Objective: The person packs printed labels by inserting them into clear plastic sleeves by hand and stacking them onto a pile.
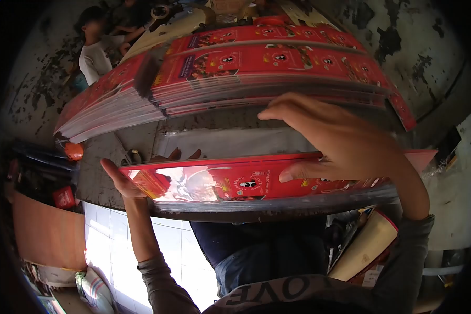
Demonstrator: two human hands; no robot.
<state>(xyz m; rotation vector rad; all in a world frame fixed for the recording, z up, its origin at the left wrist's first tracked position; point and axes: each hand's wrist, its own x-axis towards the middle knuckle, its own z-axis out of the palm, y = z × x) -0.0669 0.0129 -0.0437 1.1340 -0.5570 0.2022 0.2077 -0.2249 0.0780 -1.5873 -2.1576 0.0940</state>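
A long stack of red printed plastic packaging sheets [209,180], with panda logos and food pictures, is tilted toward me at the table's near edge. My left hand [128,180] grips its left end, thumb at the corner and fingertips showing behind the top edge. Over the right half is my right hand [345,138], its thumb lying against the front face. Its fingers stretch forward above the stack, apart from the thumb. Behind the stack, a pair of scissors [134,156] lies on the table near my left fingers.
Tall piles of similar red sheets [251,65] fill the table's far side, with another pile [110,102] at the left. An orange object [74,150] sits by the table's left edge. A person [97,52] in a white shirt is at the far left.
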